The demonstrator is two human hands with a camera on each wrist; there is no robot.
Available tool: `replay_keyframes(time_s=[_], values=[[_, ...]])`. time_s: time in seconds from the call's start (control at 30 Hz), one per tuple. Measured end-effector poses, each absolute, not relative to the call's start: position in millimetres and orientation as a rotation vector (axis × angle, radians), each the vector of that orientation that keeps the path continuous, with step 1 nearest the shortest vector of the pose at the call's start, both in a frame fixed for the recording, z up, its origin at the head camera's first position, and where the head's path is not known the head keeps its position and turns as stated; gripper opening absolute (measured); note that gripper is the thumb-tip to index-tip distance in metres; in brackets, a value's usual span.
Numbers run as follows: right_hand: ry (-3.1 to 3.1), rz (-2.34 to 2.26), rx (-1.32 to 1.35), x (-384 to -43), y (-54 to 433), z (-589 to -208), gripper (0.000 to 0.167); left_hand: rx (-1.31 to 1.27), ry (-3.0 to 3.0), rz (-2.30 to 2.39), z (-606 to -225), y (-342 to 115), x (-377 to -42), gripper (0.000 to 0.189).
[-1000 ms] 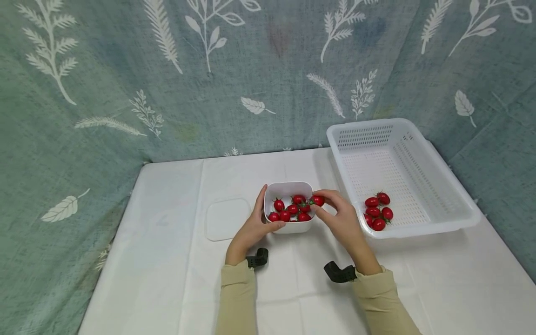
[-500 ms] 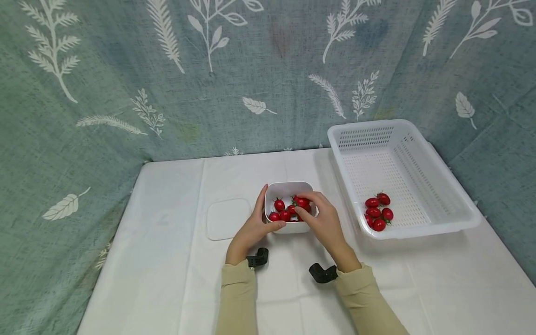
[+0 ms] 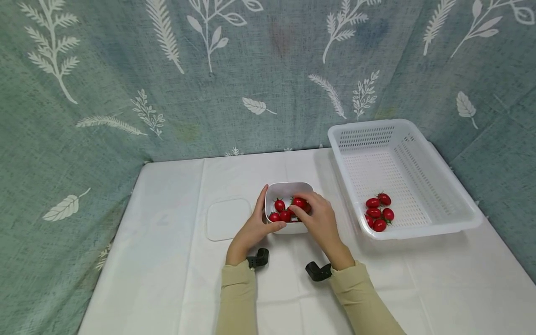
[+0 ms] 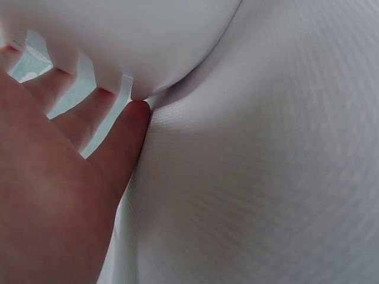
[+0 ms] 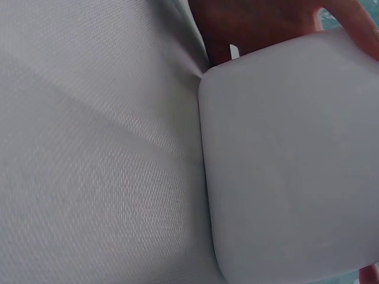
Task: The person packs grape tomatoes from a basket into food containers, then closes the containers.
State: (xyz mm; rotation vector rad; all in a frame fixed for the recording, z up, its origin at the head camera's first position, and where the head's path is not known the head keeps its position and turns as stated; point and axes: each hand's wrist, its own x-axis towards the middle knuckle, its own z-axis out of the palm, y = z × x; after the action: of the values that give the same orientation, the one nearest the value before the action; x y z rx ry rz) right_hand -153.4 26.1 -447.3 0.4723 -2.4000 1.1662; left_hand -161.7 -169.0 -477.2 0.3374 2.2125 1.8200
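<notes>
Currently the right hand pinches one red tomato at the right half of the white box, whose left side the left hand grips.

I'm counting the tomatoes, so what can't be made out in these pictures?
- Head view: how many tomatoes the white box holds; the right hand covers its right part.
- Head view: the whole outline of the leftmost tomato in the basket; the basket's rim hides part.
- Both wrist views: anything inside the box; its outer wall blocks the contents.
</notes>
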Motion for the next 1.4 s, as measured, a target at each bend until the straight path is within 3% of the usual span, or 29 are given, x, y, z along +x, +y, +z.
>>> replay_keyframes(time_s=[0.43,0.77,1.13,1.4], values=[[-2.394,1.074,0.544,-153.5,25.2,-448.4,0.033,0.334,2.231,1.796,-476.7,-169.1,-161.3,0.098],[-2.412,1.105,0.549,-153.5,26.9,-449.0,0.027,0.341,2.161,1.815,-454.7,-168.2,-154.3,0.1],[-2.373,1.361,0.515,-140.5,38.6,-432.4,0.024,0.349,2.219,1.809,-477.2,-169.3,-161.0,0.098],[-2.309,1.387,0.543,-136.0,50.2,-421.2,0.025,0.33,2.171,1.819,-455.0,-167.1,-154.3,0.099]])
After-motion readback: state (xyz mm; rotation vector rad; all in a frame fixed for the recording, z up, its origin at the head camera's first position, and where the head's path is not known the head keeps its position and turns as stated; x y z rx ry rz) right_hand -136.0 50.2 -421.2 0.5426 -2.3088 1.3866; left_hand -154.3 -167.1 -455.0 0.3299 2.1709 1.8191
